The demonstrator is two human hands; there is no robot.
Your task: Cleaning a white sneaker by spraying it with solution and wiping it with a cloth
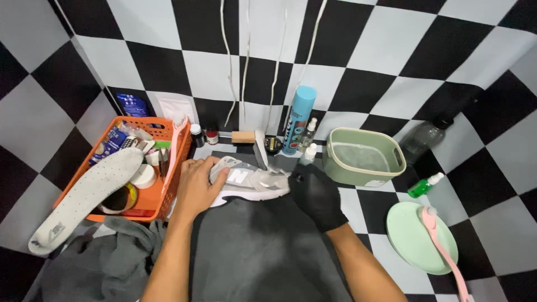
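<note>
Two hands meet at a grey sneaker (pixel 249 183) lying on its side on a dark grey mat (pixel 263 246); the bare left hand (pixel 196 187) lies curled over the heel end, fingers wrapped on the upper; the right hand (pixel 318 197), in a black glove, rests at the toe end, and whether its fingers close on the shoe cannot be told. Left of the left hand stands an orange basket (pixel 168 193) holding small jars and packets; a white insole (pixel 84 198) leans out over its near rim; a crumpled grey cloth (pixel 106 260) lies below it. Behind the sneaker stand a blue spray can (pixel 298 120), small bottles and a wooden-backed brush (pixel 244 136). Right of the gloved hand sits a pale green tub (pixel 366 157); nearer, a green spray bottle (pixel 425 185) lies beside a pale green lid (pixel 411 240) carrying a pink-handled brush (pixel 444 251); the surface under everything is black-and-white chequered.
</note>
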